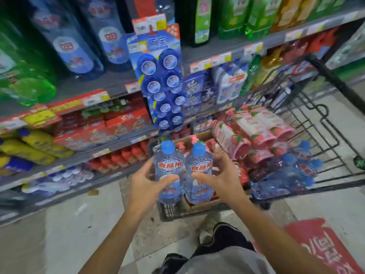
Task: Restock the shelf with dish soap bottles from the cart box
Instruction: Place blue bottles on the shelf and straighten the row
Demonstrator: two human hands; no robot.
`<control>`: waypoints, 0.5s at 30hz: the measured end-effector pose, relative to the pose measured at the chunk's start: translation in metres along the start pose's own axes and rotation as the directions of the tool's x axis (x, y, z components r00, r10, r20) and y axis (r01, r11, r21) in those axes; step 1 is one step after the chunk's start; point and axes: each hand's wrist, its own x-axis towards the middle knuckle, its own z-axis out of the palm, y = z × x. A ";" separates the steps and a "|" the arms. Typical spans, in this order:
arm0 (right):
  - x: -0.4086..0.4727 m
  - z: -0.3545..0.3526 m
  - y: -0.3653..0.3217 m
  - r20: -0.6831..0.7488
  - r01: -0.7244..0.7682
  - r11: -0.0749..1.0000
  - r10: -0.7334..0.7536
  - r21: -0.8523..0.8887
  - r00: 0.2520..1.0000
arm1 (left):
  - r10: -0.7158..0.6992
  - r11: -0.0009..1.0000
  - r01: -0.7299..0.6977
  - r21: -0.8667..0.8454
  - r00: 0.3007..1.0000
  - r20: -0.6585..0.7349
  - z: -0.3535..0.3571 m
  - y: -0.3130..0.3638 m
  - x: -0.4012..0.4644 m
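Note:
I hold two clear blue-capped dish soap bottles upright, side by side, above the near end of the cart. My left hand [147, 186] grips the left bottle [168, 165] round its lower body. My right hand [221, 177] grips the right bottle [199, 169] the same way. Below them sits the brown cardboard box [205, 204] in the black wire cart [324, 119]. More of the same clear bottles [290, 175] lie on their sides in the cart to the right. The shelf [83, 86] with tall blue bottles stands at upper left.
Pink pump bottles [254, 125] lie piled in the cart's middle. A hanging strip of blue toilet blocks [164, 82] dangles in front of the shelves. Lower shelves hold red boxes, yellow bottles and red-capped bottles. My leg and shoe are below, beside a red floor sticker [320, 246].

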 end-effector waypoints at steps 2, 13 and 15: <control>-0.013 0.036 -0.023 0.052 0.053 0.999 -0.053 0.006 0.997 | 0.049 0.999 -0.051 -0.018 0.994 -0.096 -0.037 0.006 -0.024; -0.100 0.236 -0.129 0.254 0.308 0.951 -0.304 0.027 0.918 | 0.154 0.962 -0.252 -0.107 0.823 -0.547 -0.232 0.015 -0.161; -0.117 0.271 -0.148 0.291 0.352 0.934 -0.354 0.062 0.889 | 0.165 0.957 -0.275 -0.089 0.774 -0.612 -0.265 0.014 -0.183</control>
